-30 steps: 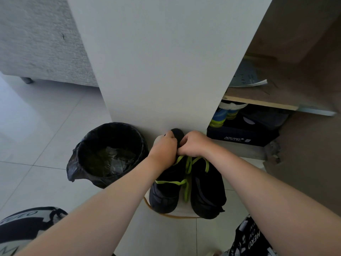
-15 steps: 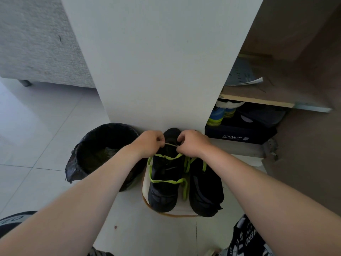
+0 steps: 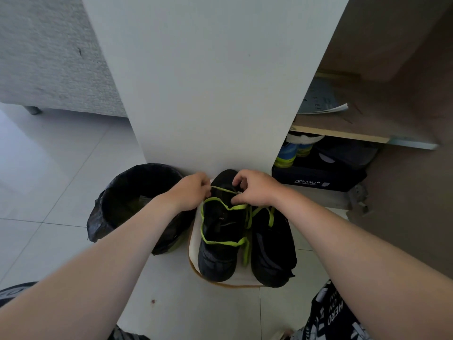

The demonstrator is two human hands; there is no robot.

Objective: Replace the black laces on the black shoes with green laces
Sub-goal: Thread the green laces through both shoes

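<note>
Green lace (image 3: 221, 242) loops loosely over one black shoe (image 3: 218, 258), which stands beside its twin (image 3: 272, 253) on a white mat (image 3: 194, 244) — left hand (image 3: 191, 192) and right hand (image 3: 255, 190) each pinch a strand stretched between them. A black bin (image 3: 127, 192) stands just left.

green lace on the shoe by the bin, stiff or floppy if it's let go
Probably floppy: the green lace sags in loose loops around the black shoe and only runs straight between the left hand and right hand pinching it. Likely very light, being so thin. It may slip off, since the loops look merely draped over the shoe.
</note>
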